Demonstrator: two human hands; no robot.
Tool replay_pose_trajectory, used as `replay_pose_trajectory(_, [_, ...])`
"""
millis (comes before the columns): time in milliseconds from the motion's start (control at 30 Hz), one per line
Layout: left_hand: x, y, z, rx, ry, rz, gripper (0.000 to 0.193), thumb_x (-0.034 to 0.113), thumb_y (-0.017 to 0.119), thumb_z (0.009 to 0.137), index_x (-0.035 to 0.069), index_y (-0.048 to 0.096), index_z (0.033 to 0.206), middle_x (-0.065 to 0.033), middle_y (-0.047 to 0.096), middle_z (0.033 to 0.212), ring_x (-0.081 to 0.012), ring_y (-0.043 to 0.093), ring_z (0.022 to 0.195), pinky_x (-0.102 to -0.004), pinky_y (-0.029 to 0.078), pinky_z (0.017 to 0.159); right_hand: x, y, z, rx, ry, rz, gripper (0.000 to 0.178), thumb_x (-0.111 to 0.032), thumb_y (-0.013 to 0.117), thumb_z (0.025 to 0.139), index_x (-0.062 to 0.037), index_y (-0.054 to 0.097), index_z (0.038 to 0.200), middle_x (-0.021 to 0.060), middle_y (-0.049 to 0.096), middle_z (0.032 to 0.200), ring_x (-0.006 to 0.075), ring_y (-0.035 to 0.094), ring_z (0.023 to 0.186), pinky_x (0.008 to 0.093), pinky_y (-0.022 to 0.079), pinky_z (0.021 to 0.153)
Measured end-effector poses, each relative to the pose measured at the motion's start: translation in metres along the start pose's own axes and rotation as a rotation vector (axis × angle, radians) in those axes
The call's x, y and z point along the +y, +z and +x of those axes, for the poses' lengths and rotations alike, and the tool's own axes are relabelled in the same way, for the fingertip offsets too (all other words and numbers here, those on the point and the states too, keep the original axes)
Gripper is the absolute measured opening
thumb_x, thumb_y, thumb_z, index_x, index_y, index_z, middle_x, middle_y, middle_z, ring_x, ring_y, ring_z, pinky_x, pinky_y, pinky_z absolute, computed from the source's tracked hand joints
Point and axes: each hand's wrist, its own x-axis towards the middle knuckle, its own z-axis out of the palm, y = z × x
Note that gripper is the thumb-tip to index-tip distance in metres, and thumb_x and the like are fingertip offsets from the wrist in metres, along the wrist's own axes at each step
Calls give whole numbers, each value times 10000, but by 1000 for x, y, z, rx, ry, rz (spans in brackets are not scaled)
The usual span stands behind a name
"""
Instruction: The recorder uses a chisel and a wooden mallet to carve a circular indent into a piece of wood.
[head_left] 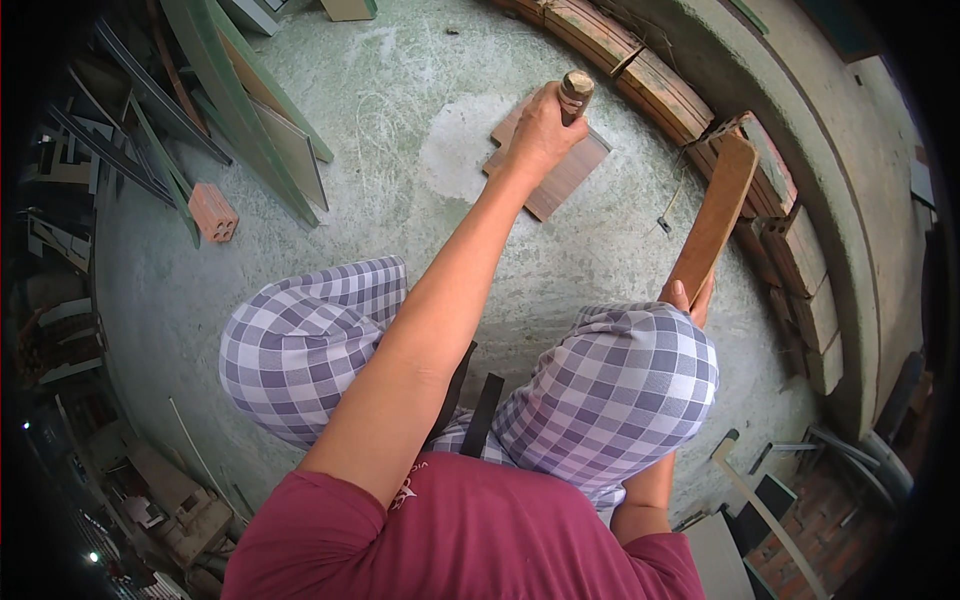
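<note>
My left hand (541, 132) is closed round an upright wooden-handled chisel (577, 88). Its worn, pale top points up, and the blade is hidden beneath the hand. Under that hand a flat brown wooden board (570, 182) with a notched left edge lies on the floor. My right hand (701, 301) grips the lower end of a long brown wooden plank (716, 212) beside my right knee. The plank is raised at a slant, its rounded far end apart from the chisel. My right knee hides part of that hand.
A curved row of bricks (672, 105) runs along a concrete ledge (835, 210) on the right. Leaning green-edged panels (245, 110) and a single hollow brick (214, 212) stand at the left. A small dark object (664, 225) lies on the concrete floor (390, 170) near the plank.
</note>
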Motion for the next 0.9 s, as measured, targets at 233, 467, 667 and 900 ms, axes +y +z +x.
replay_pose_trajectory(233, [1, 3, 2, -8, 55, 23, 359, 231, 654, 762, 1, 517, 1002, -189, 633, 915, -332, 624, 864, -393, 490, 778, -10, 4, 1, 11, -41, 23, 822, -388, 642, 777, -59, 269, 1432, 221, 431, 1320, 316, 444, 1210, 400, 344, 1003])
replay_pose_trajectory(467, [7, 7, 1, -66, 91, 58, 356, 154, 675, 755, 2, 489, 1019, -190, 576, 1003, -357, 572, 970, -435, 466, 852, -87, 5, 19, 123, -343, 79, 782, -288, 639, 802, -37, 243, 1428, 221, 465, 1270, 314, 464, 1178, 406, 337, 1008])
replay_pose_trajectory(667, [14, 8, -1, -69, 139, 68, 346, 147, 673, 754, 8, 499, 1019, -184, 587, 970, -357, 573, 954, -430, 460, 829, -94, 6, 37, 128, -541, 68, 836, -177, 630, 738, -91, 174, 1433, 184, 520, 1107, 305, 540, 1002, 395, 447, 881])
replay_pose_trajectory(900, [8, 2, -4, -197, -77, -135, 302, 167, 643, 773, 33, 496, 1001, -169, 597, 939, -346, 587, 911, -426, 472, 785, -126, 32, 29, -281, -396, -449, 812, -219, 714, 712, -172, 306, 1412, 202, 574, 1191, 302, 591, 1060, 403, 473, 890])
